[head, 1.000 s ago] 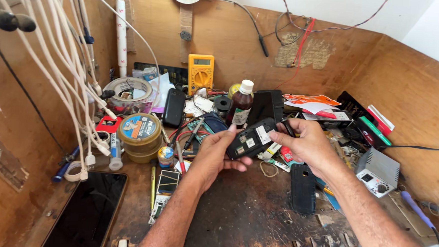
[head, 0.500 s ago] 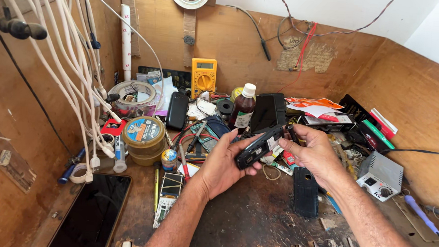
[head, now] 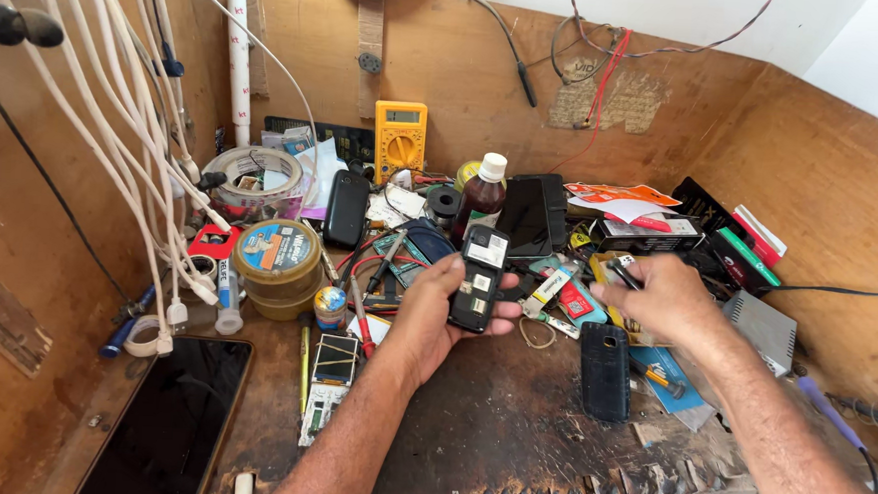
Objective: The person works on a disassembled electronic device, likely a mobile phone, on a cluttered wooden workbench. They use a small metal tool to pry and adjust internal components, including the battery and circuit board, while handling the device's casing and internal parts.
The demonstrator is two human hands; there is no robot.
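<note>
- The left hand (head: 436, 312) is cupped around an opened black phone (head: 479, 279), back cover off, fingers curled about its lower half, just in front of the brown bottle (head: 481, 199)
- The right hand (head: 662, 299), well right of the bottle, is loosely closed with a small dark tool (head: 625, 276) pinched at its fingertips
- A black back cover (head: 605, 371) lies on the worn bench (head: 509, 441), right and nearer than the bottle
- A yellow multimeter (head: 400, 140) leans against the wall, left of and behind the bottle
</note>
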